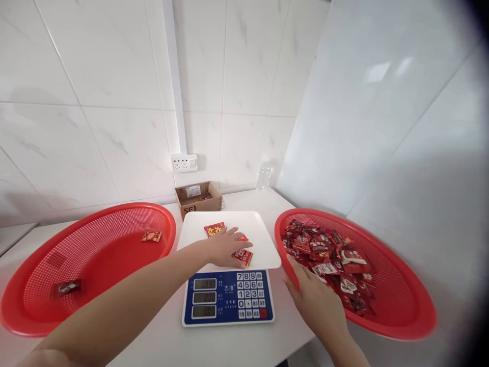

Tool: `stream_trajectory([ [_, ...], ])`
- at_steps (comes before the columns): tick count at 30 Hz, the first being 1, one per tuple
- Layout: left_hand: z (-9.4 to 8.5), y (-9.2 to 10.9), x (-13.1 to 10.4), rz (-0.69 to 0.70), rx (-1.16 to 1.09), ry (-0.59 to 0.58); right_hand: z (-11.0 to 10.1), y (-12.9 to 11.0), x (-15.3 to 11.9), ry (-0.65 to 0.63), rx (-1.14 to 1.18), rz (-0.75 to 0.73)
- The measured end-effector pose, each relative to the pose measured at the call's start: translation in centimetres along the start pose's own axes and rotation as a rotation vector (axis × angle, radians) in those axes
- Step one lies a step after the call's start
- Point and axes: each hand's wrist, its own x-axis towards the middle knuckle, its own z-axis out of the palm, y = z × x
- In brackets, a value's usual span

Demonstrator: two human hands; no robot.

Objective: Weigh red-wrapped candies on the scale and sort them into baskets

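Observation:
On the white pan of a digital scale lie a few small red packets. My left hand reaches over the pan with its fingers spread, lying over the packets and partly covering them. My right hand is at the near left rim of the right red basket, its thumb and fingers apart and nothing seen between them. That basket holds a heap of red snack packets. The scale's blue panel with its keys and displays faces me.
A large red basket on the left holds a red packet and a dark one. Behind the scale are a cardboard box and, by the wall, a clear plastic bottle. A wall socket is above.

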Motion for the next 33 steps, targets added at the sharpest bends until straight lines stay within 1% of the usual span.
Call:
stream_trajectory([
  [2, 0.1, -0.3, 0.8, 0.016, 0.015, 0.022, 0.1, 0.0, 0.0, 0.007, -0.005, -0.002],
  [5, 0.9, -0.3, 1.3, 0.018, 0.041, 0.090, 0.2, 0.0, 0.0, 0.011, -0.013, -0.011],
  [9, 2.1, 0.5, 1.5, 0.030, 0.076, 0.175, 0.4, 0.0, 0.0, 0.026, -0.020, -0.025],
  [11, 2.2, 0.9, 1.5, 0.035, 0.091, 0.216, 0.4, 0.0, -0.1, 0.038, -0.021, -0.024],
  [13, 2.0, 1.1, 1.5, 0.042, 0.106, 0.249, 0.3, 0.0, 0.0, 0.028, -0.023, -0.015],
  [15, 1.4, 0.8, 1.3, 0.032, 0.120, 0.282, 0.1, -0.2, 0.0, 0.004, -0.026, -0.010],
  [17, 0.7, 0.0, 1.0, -0.024, 0.126, 0.323, 0.0, -0.2, 0.0, -0.009, -0.031, -0.008],
  [19, 0.2, -1.2, 0.5, -0.116, 0.121, 0.356, 0.0, -0.2, 0.0, -0.007, -0.034, -0.006],
  [21, 0.3, -2.3, 0.0, -0.207, 0.109, 0.359, 0.0, -0.2, 0.0, -0.005, -0.034, 0.000],
  [23, 0.8, -3.1, -0.4, -0.286, 0.090, 0.340, 0.1, -0.1, 0.0, 0.000, -0.033, 0.000],
  [26, 1.8, -3.6, -0.8, -0.372, 0.051, 0.292, 0.0, -0.2, -0.1, 0.005, -0.029, -0.004],
  [29, 2.0, -3.6, -1.0, -0.373, 0.015, 0.242, -0.1, -0.3, -0.1, -0.003, -0.028, -0.008],
  [33, 1.4, -3.9, -1.2, -0.314, -0.011, 0.211, 0.0, -0.3, -0.1, 0.013, -0.044, -0.016],
])
